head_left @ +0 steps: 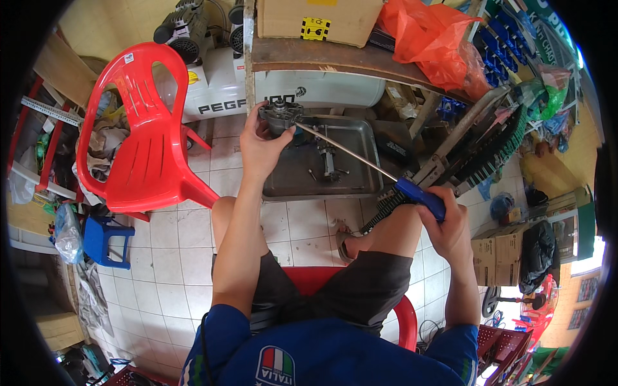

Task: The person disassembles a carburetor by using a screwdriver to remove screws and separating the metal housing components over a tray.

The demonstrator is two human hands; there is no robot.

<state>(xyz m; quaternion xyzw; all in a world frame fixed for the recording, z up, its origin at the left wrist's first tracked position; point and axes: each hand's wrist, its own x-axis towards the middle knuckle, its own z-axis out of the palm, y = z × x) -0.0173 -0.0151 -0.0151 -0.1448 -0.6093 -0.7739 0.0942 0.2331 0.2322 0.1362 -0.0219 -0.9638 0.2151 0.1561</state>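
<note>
My left hand [262, 147] is raised over the tray's far left, its fingers wrapped round a dark, round metal machine part [281, 116] with a stub on top. My right hand [445, 224] grips the blue handle of a long screwdriver [351, 153]. The screwdriver's thin shaft slants up to the left, and its tip meets the right side of the metal part. Below lies a grey metal tray [290, 183] holding a metal assembly [327, 157] and a few small loose pieces. Exactly what kind of machine part I hold cannot be made out.
A red plastic chair [145, 154] stands left of the tray, with a blue stool [106, 241] near it. Behind is a white air tank [347, 90]. A shelf [315, 59] bears a cardboard box [315, 19] and an orange bag [428, 38]. Cartons [499, 257] are at right.
</note>
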